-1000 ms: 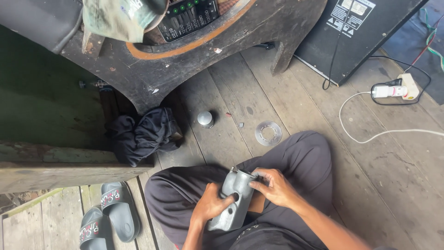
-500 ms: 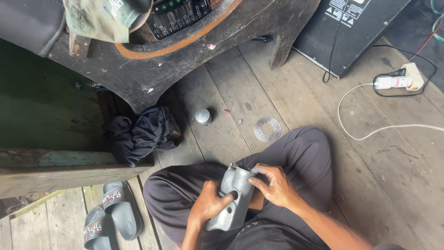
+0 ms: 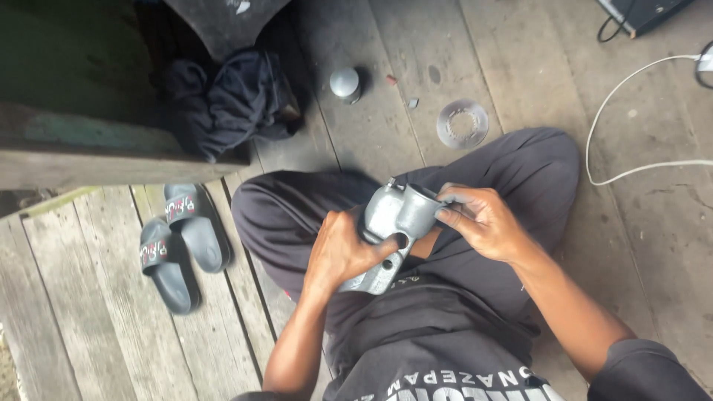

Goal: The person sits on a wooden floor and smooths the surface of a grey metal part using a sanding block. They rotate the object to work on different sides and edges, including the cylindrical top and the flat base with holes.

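A grey cast-metal housing (image 3: 392, 223) with a round open mouth at its top rests over my lap. My left hand (image 3: 343, 251) wraps its lower body from the left, thumb across the front. The fingers of my right hand (image 3: 484, 221) pinch the rim of the mouth from the right. I sit cross-legged in dark trousers on a plank floor.
On the planks ahead lie a small round metal cap (image 3: 344, 83) and a clear toothed ring (image 3: 462, 123). A dark cloth heap (image 3: 226, 100) sits by a wooden bench edge at left. A pair of grey slippers (image 3: 177, 243) lies lower left. A white cable (image 3: 631, 119) runs at right.
The view has tipped downward and closer, so the table and black box have left the top. Both hands keep hold of the housing; the right fingers have shifted onto its mouth.
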